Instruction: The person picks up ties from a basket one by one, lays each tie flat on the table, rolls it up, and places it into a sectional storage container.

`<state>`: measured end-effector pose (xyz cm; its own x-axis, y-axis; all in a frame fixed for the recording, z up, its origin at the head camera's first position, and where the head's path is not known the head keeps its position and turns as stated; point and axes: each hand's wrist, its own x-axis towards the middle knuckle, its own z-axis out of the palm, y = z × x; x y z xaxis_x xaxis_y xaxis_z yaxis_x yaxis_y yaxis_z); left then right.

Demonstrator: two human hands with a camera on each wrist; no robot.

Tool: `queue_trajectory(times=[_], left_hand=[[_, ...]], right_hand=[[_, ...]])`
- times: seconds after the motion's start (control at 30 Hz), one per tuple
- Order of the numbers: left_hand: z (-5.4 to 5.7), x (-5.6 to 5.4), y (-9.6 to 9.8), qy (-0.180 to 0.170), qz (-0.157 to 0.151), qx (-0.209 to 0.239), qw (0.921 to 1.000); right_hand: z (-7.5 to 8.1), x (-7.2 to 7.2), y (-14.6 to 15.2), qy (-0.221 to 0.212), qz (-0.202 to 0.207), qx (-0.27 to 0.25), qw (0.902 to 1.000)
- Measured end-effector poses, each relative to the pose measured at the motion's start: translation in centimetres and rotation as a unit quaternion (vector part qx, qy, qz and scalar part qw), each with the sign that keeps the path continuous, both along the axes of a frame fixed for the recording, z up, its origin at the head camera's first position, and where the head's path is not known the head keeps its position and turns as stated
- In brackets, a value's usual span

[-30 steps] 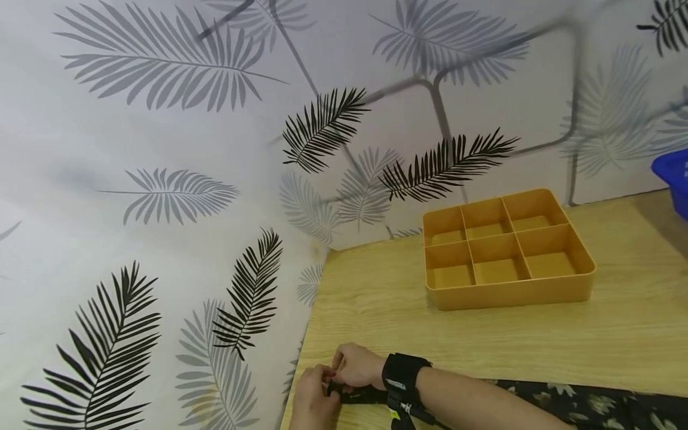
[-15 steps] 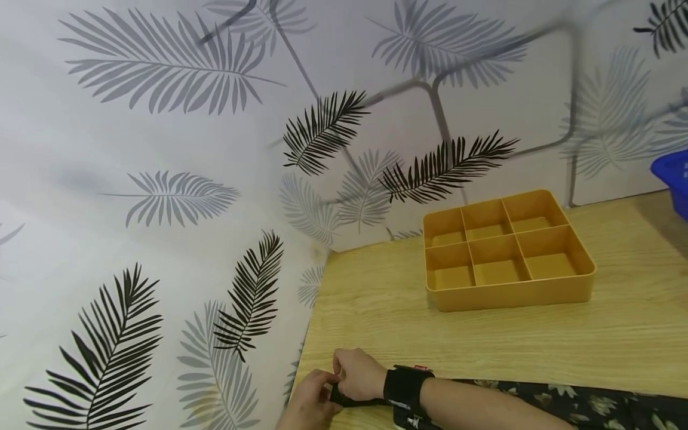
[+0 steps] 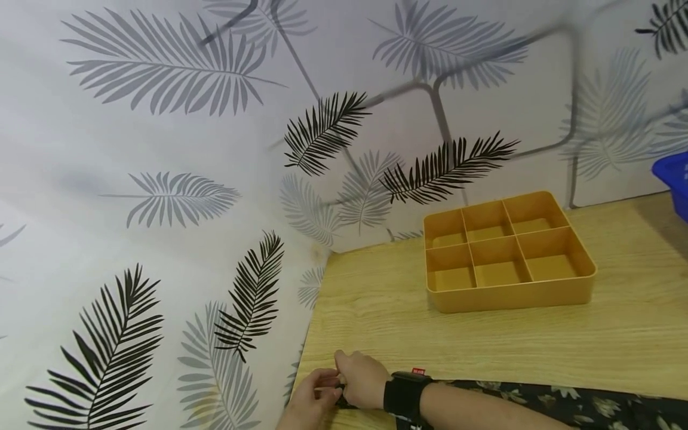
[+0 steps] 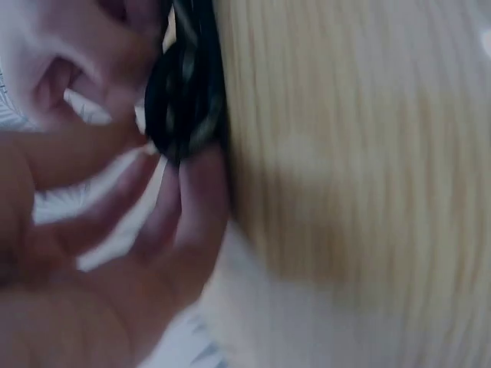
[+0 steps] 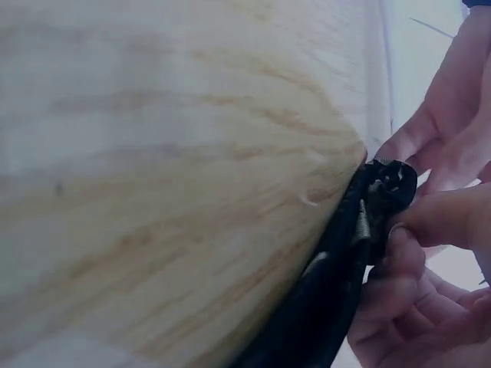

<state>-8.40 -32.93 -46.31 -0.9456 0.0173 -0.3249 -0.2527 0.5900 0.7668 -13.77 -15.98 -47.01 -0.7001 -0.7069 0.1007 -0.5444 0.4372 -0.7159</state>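
A long folded strip of dark floral cloth (image 3: 564,400) lies along the front of the table, passing behind the right forearm. Its left end is wound into a small roll (image 4: 184,100). My left hand (image 3: 310,397) pinches one side of this roll between thumb and fingers, as the left wrist view shows. Close beside it, my right hand (image 3: 365,379) is bent over the cloth. In the right wrist view, the right thumb and fingers (image 5: 395,284) pinch the roll from the near side. In the head view the hands hide most of the roll.
An orange tray (image 3: 510,295) with several compartments stands farther back on the wooden table (image 3: 376,304). A blue container (image 3: 674,179) is cut off at the right edge. A wall covering with leaf prints (image 3: 177,149) rises at the left and back.
Both hands stay at the cloth's left end. The right hand has shifted slightly right and down and its wrist has turned. Less dark cloth shows between the hands.
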Motion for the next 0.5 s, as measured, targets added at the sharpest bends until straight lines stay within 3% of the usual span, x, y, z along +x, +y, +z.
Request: queue_trajectory(times=[0.1,0.23,0.4,0.5], left_hand=[[-0.1,-0.3,0.4,0.019,0.031,0.001,0.9993],[0.0,-0.2,1.3,0.038,0.064,-0.011,0.9972],[0.5,0.1,3.1,0.064,0.077,-0.019,0.9948],[0.9,0.2,4.2,0.059,0.063,-0.016,0.9961]], right_hand=[[0.0,-0.4,0.2,-0.012,0.001,-0.006,0.9999],[0.1,-0.9,0.6,-0.1,0.016,-0.019,0.9947],[0.7,-1.6,1.5,-0.252,0.037,-0.066,0.9649],[1.2,-2.1,2.1,-0.305,0.041,-0.077,0.9483]])
